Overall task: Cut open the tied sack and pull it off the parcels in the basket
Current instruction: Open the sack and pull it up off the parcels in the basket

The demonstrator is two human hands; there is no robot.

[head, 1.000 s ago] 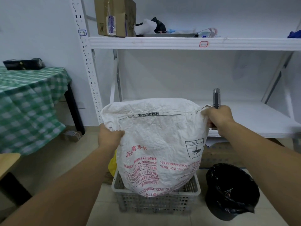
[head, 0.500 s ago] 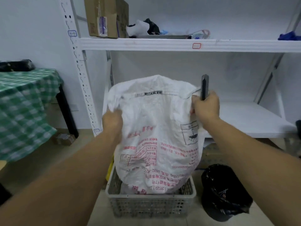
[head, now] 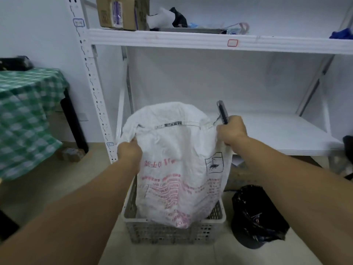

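Both forearms reaching forward from the bottom corners. Left hand [head: 129, 152] fisted tight on the left edge of the white woven sack [head: 179, 165], fabric bunched in the grip. Right hand [head: 231, 131] closed on the sack's upper right corner, same fist also clamping a dark utility knife [head: 222, 112] that sticks up and tilts slightly left. Hands closer together than a second ago, when the sack was stretched wide between them; cloth now gathered narrower and taller, top edge domed above the stitched seam. Knife upright earlier, now leaning.

Sack hanging upside down, red print inverted, lower end dipping inside the grey perforated basket [head: 172, 233] on the floor. Sack covering less of the basket than before; basket's left wall and near rim showing. Parcels not visible under the cloth.

Black bin bag [head: 256, 217] just right of the basket. Green checked tablecloth [head: 24, 115] at far left, blurred. Behind the sack, white metal shelving [head: 191, 41]; lower shelf bare where visible, upper shelf carrying a cardboard box [head: 122, 12] and loose items too blurred to name.
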